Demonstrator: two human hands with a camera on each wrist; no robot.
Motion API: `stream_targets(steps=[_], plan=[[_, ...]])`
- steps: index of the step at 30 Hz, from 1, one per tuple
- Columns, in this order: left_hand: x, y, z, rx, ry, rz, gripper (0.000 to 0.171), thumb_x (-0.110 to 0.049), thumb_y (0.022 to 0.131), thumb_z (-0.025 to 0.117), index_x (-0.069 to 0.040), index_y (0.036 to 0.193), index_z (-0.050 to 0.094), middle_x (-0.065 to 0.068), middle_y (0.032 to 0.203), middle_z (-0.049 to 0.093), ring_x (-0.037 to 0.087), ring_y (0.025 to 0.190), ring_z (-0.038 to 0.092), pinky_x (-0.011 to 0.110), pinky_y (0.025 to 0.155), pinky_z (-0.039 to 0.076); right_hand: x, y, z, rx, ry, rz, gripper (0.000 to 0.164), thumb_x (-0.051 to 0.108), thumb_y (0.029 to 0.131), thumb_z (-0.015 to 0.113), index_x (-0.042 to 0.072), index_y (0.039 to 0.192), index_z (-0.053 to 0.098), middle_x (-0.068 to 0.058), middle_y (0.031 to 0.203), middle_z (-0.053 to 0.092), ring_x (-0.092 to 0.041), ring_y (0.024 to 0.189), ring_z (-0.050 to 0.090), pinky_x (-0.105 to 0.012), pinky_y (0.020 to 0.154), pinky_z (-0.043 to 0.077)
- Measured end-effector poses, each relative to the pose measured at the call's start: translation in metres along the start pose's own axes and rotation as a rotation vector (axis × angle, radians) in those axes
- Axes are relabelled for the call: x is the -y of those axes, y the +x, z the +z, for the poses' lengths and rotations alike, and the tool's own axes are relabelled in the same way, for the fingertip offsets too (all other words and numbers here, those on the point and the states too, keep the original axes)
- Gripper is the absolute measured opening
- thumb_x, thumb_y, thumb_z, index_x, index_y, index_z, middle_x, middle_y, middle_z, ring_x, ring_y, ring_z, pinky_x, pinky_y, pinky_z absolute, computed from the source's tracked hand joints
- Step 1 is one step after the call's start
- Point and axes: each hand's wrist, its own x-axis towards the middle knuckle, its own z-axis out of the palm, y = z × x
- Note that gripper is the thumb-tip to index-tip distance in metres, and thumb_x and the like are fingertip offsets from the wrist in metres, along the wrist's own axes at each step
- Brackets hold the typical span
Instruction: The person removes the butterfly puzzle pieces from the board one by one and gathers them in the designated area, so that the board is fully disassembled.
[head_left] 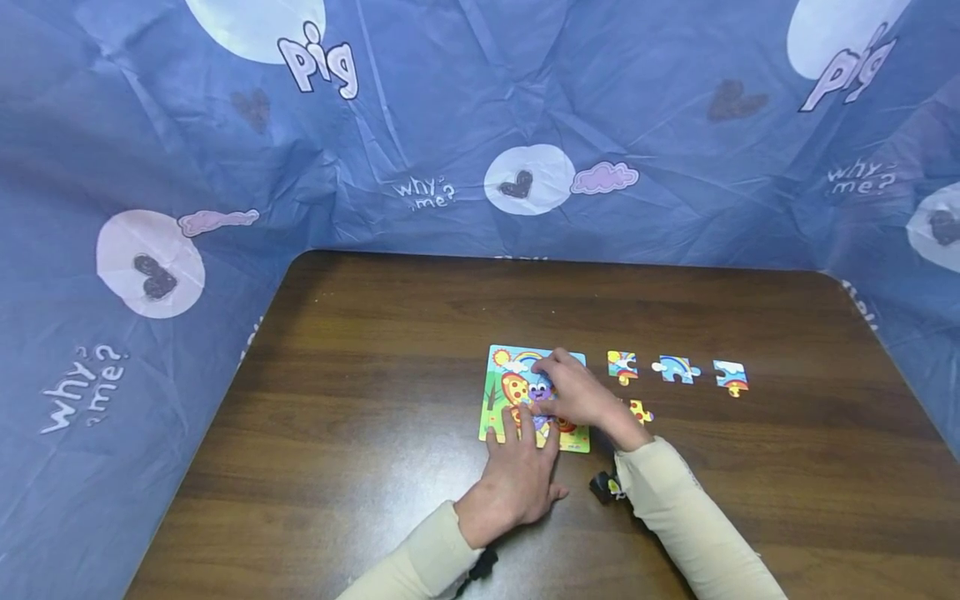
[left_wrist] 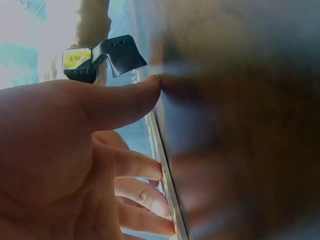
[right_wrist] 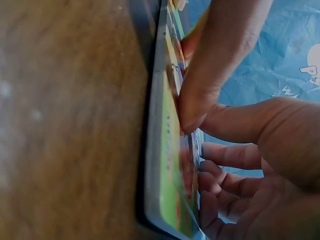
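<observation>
A square jigsaw board point(head_left: 491, 379) with a bright butterfly picture lies on the table. My left hand point(head_left: 517, 479) rests with its fingers spread over the board's near edge, and its thumb point(left_wrist: 125, 102) sticks out to the side. From the right, my right hand point(head_left: 577, 392) reaches over the board. Its thumb and forefinger bracket a puzzle piece point(head_left: 539, 390) showing the butterfly's purple face, down on the board. Close up in the right wrist view, my right fingers point(right_wrist: 230, 155) bend at the board's surface beside a left finger; they hide much of the picture.
Right of the board lie loose puzzle pieces: one with a sun point(head_left: 621, 363), one with a rainbow point(head_left: 677, 368) and one with a cloud point(head_left: 731, 375). A yellow piece with red dots point(head_left: 640, 411) is partly behind my right wrist. A blue printed cloth point(head_left: 450, 108) hangs around the brown table point(head_left: 360, 350).
</observation>
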Motion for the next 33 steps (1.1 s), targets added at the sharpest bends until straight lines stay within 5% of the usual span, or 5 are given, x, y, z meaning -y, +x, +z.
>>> stream_targets(steps=[11,33], plan=[[0.0003,0.0010,-0.0013,0.000,0.040,0.002,0.083,-0.067,0.086,0.063,-0.021,0.152,0.041,0.025,0.152,0.040,0.043,0.140,0.041,0.055,0.101,0.051,-0.0003,-0.0021,0.0006,0.016,-0.004,0.002,0.068,0.027,0.076,0.087,-0.002,0.131,0.058,-0.018,0.121,0.061,-0.033,0.114,0.057,-0.051,0.100,0.049],[-0.0006,-0.0003,-0.0015,0.010,0.059,0.004,0.082,-0.067,0.087,0.061,-0.022,0.152,0.040,0.025,0.152,0.041,0.043,0.140,0.041,0.055,0.100,0.051,0.0014,-0.0016,0.0040,-0.002,-0.004,0.021,0.066,0.022,0.075,0.088,-0.001,0.128,0.057,-0.018,0.120,0.061,-0.034,0.115,0.058,-0.051,0.100,0.049]])
